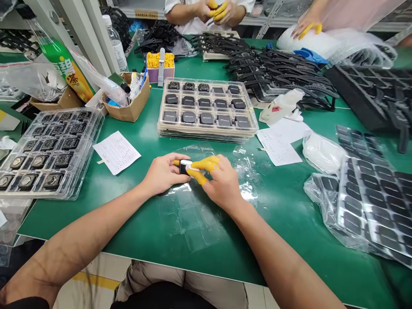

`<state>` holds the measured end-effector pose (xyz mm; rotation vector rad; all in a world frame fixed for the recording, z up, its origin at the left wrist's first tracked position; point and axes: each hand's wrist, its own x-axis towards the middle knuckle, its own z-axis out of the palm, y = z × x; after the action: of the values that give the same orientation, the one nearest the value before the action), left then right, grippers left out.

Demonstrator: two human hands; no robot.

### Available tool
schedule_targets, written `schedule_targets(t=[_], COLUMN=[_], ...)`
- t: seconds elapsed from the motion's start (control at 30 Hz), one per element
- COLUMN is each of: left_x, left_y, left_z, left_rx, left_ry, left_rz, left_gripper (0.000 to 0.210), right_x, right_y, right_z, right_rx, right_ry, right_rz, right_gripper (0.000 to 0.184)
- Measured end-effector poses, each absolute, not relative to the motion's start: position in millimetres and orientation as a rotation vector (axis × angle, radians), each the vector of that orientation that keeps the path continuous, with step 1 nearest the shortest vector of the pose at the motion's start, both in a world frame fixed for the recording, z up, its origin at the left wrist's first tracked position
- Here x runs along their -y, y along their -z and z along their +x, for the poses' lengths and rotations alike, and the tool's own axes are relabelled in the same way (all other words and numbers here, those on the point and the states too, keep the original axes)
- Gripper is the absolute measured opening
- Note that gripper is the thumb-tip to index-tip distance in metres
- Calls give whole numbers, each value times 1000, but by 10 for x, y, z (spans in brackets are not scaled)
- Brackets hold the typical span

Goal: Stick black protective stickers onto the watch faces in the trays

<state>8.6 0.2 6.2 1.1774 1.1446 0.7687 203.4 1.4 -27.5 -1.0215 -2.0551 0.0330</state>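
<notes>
- our left hand (164,174) closes around a small black module (185,166), just above the green mat (283,206).
- our right hand (219,182) pinches its edge with yellow finger cots (201,167).
- we judge it best to grip lightly by the edges, keeping the module steady.
- a stacked tray of modules (206,109) sits beyond; a clear film (189,214) lies beneath.

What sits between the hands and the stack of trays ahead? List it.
Nothing solid: both hands, left and right, hold the small black part; only clear plastic film lies on the green table before the tray stack.
</notes>
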Motion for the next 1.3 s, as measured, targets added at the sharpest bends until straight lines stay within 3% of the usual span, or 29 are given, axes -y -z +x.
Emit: schedule_targets(t=[0.13,0.27,0.37,0.6,0.8,1.0,1.2,1.3], left_x=[-7,-61,-141,-297,-248,-198,-117,-72], left_y=[-44,-52,-77,-208,-266,-356,-334,-191], left_z=[75,55,-10,-251,-279,-300,-287,-205], left_rx=[-1112,-1061,-963,-817,-850,-936,-1003,-1027], left_ry=[-782,-863,-1002,-1277,-1187,-1146,-1154,-1094], left_rz=[1131,856,645,550,603,720,858,743], left_gripper=[57,70,64,45,52,58,67,67], right_x=[-109,-65,79,178,194,246,347,440], right_y=[307,188,59,203,187,241,268,180], right_z=[2071,2270,2216,1644,1530,1520,1450,1455], right_rx=[2094,2066,2024,2339,2171,2174,2256,2303], right_ry=[-62,109,158,-554,-698,-471,9,-42], right_rz=[-1056,-1294,-1305,-952,-1235,-1103,-1111,-1090], right_gripper=[16,19,17,37,24,5,20,28])
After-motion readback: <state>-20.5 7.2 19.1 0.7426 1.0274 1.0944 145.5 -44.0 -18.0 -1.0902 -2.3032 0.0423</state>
